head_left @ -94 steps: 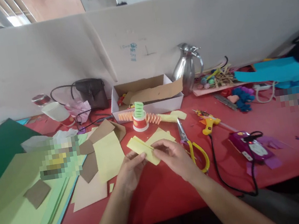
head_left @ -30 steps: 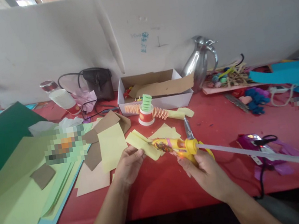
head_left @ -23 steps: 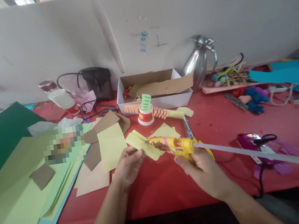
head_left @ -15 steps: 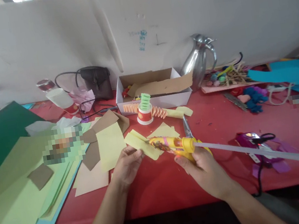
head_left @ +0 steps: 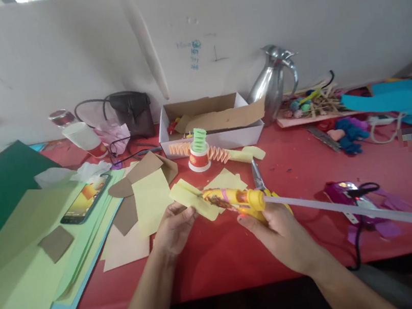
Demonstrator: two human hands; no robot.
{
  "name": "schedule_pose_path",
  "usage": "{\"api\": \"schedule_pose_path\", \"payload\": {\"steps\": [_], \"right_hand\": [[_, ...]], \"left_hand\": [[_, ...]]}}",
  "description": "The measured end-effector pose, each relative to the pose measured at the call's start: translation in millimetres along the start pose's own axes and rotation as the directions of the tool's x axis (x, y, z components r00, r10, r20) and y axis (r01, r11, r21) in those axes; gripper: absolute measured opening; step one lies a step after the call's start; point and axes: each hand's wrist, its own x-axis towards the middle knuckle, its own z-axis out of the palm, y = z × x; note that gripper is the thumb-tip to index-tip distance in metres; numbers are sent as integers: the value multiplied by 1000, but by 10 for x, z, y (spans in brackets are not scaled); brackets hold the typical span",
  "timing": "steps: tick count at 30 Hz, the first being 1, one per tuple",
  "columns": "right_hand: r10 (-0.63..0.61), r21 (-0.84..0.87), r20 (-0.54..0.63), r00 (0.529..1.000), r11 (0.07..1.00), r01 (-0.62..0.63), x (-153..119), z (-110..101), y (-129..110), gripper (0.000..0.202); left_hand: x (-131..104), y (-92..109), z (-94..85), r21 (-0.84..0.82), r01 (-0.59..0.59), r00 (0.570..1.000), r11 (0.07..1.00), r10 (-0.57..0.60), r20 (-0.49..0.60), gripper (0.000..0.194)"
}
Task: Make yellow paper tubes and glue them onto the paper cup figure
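Observation:
Pinched in my left hand (head_left: 176, 229) is a yellow paper cutout (head_left: 186, 193), held just above the red table. My right hand (head_left: 280, 234) is wrapped round a yellow hot glue gun (head_left: 232, 199), its nozzle at the cutout's surface. A long glue stick (head_left: 333, 207) runs out of the gun's back to the right. Behind the gun, scissors (head_left: 257, 175) with yellow handles lie partly hidden. Beyond my hands stands a small red-and-white paper cup (head_left: 199, 159) with folded orange paper arms and a green folded strip (head_left: 199, 139) on top.
A white box (head_left: 213, 140) and a steel jug (head_left: 270, 83) stand at the back. Paper sheets (head_left: 17, 265) and a phone (head_left: 86, 199) lie left. A purple power strip (head_left: 353, 205) with a black cord is at right, with craft bits (head_left: 314, 104) behind.
The glue gun and the yellow cutout have shifted very slightly left. Both hands keep their grips.

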Motion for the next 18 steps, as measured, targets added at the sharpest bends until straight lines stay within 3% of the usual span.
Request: {"api": "schedule_pose_path", "payload": {"steps": [4, 10, 14, 18], "right_hand": [[29, -13, 15, 999, 999, -29, -19, -20, 20, 25], [20, 47, 24, 1000, 999, -21, -11, -40, -16, 28], [35, 40, -17, 999, 999, -34, 12, -63, -39, 27], [11, 49, 13, 1000, 999, -11, 37, -23, -53, 24]], "left_hand": [[-10, 6, -7, 67, 18, 1000, 998, -18, 7, 26], [-5, 3, -21, 47, 6, 999, 999, -5, -34, 18], [3, -2, -44, 45, 2, 999, 999, 0, -45, 21], [7, -11, -68, 54, 5, 999, 999, -3, -45, 23]]}}
